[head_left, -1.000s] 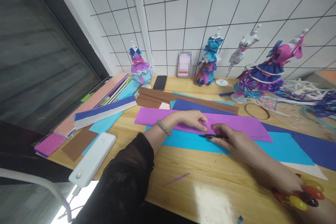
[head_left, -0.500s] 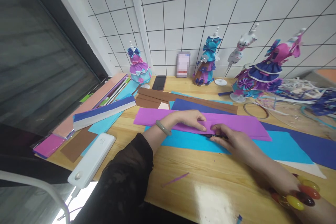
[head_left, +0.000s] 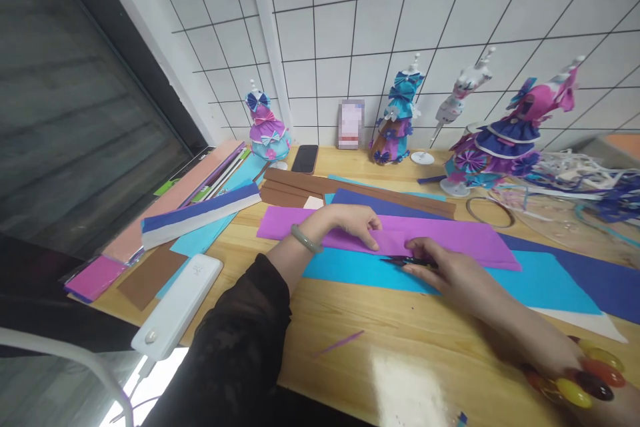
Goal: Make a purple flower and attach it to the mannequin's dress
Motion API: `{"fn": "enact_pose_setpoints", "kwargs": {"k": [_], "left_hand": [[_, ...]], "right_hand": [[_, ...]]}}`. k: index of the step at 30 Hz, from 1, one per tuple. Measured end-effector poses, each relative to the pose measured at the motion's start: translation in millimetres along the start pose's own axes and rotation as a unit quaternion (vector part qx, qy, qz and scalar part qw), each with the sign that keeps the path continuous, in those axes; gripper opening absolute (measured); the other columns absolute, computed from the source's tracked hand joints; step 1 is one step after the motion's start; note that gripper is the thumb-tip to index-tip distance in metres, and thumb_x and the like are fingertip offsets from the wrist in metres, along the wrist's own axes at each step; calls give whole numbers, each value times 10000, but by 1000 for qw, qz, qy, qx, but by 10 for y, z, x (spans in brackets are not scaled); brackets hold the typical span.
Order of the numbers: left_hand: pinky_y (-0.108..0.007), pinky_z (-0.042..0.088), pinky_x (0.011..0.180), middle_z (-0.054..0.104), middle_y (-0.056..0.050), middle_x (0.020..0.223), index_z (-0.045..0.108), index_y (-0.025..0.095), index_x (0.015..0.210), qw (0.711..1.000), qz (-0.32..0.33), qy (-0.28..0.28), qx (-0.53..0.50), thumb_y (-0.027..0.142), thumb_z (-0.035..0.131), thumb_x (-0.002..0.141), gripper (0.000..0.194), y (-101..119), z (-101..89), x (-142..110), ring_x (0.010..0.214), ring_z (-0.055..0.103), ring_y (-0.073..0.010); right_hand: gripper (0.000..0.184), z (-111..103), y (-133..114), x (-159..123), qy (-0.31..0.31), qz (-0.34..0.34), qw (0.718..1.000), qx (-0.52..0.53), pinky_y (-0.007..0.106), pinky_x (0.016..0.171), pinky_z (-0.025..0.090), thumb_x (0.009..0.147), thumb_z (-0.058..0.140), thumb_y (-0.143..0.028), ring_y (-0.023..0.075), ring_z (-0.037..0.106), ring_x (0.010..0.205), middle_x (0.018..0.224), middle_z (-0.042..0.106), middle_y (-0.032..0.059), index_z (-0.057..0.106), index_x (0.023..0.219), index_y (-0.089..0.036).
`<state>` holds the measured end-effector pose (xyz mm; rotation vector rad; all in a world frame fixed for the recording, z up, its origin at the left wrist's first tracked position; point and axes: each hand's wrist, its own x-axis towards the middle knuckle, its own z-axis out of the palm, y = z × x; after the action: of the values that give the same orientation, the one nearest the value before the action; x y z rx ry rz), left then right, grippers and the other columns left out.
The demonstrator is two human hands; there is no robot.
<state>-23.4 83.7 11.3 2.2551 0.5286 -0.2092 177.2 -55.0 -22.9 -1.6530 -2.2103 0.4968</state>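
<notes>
A long folded strip of purple crepe paper (head_left: 450, 237) lies across the table. My left hand (head_left: 355, 221) rests on its middle, thumb and curled fingers closed on the paper near the front edge. In my right hand (head_left: 440, 267) is a pair of dark scissors (head_left: 397, 260), blades pointing left along the paper's front edge; my fingers hide the handles. Right fingertips touch the purple paper too. Beneath lies bright blue paper (head_left: 350, 270), with dark blue paper (head_left: 600, 280) to the right and behind.
Brown paper strips (head_left: 360, 187) lie behind. At left are a blue-and-white strip (head_left: 200, 213), stacked coloured paper and a white power bank (head_left: 177, 307). Small dressed mannequins (head_left: 270, 130) and phones (head_left: 305, 159) stand or lie by the tiled wall. A purple scrap (head_left: 343, 340) lies in front.
My left hand has shifted slightly left along the purple paper. The scissors' blades now show more, lying in front of the paper's edge. The view has moved slightly.
</notes>
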Motion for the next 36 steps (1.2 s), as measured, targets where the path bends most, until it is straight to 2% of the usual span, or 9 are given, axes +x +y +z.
{"fn": "enact_pose_setpoints", "kwargs": {"k": [3, 5, 11, 17, 25, 32, 36], "left_hand": [[-242, 250, 508, 410, 52, 504, 514, 152, 548, 1000, -3, -8, -12, 385, 661, 612, 283, -20, -34, -41, 493, 327, -76], [-243, 238, 504, 380, 56, 478, 512, 151, 527, 1000, -4, -8, -19, 376, 655, 620, 283, -24, -32, -42, 481, 301, -72], [-231, 285, 548, 540, 34, 584, 656, 146, 728, 1000, -3, -22, -13, 362, 639, 636, 236, -23, -11, -21, 550, 404, -87], [-235, 271, 537, 552, 32, 584, 659, 146, 726, 1000, 4, -25, -16, 335, 612, 653, 209, -28, -20, -34, 535, 401, -87], [-235, 239, 512, 414, 49, 510, 533, 145, 550, 999, 3, -26, -41, 348, 620, 638, 237, -6, -32, -62, 503, 327, -74], [-247, 192, 475, 309, 54, 486, 408, 164, 498, 998, 30, -35, -53, 414, 614, 625, 348, -81, -40, -42, 473, 261, -74], [-251, 180, 468, 297, 54, 483, 390, 167, 486, 997, 30, -32, -56, 405, 621, 611, 354, -100, -34, -34, 466, 248, -73]], "right_hand": [[433, 6, -8, 17, 3, 0, 1000, -12, 343, 688, 508, 805, 452, -495, 252, 643, 876, 1062, 654, 92, 470, 1149, -233], [434, 12, -18, 36, -2, -2, 1000, -19, 340, 690, 509, 807, 446, -502, 254, 641, 887, 1078, 648, 92, 469, 1145, -232], [428, 15, -68, 94, -27, -1, 999, -23, 356, 710, 503, 811, 440, -508, 254, 638, 890, 1088, 643, 87, 463, 1137, -232], [406, -1, -109, 109, -38, 3, 999, -17, 331, 701, 498, 825, 426, -502, 234, 644, 869, 1021, 669, 73, 454, 1128, -233], [391, 26, -86, 86, -27, -7, 999, -30, 318, 696, 492, 831, 418, -508, 225, 645, 854, 982, 679, 62, 466, 1101, -228], [361, 55, -21, 85, 0, -33, 999, -42, 300, 631, 491, 825, 436, -495, 220, 662, 779, 951, 684, 66, 501, 1054, -224], [334, 50, -35, 80, 6, -34, 998, -48, 295, 624, 487, 836, 428, -482, 215, 662, 761, 939, 685, 66, 500, 1035, -223]]}}
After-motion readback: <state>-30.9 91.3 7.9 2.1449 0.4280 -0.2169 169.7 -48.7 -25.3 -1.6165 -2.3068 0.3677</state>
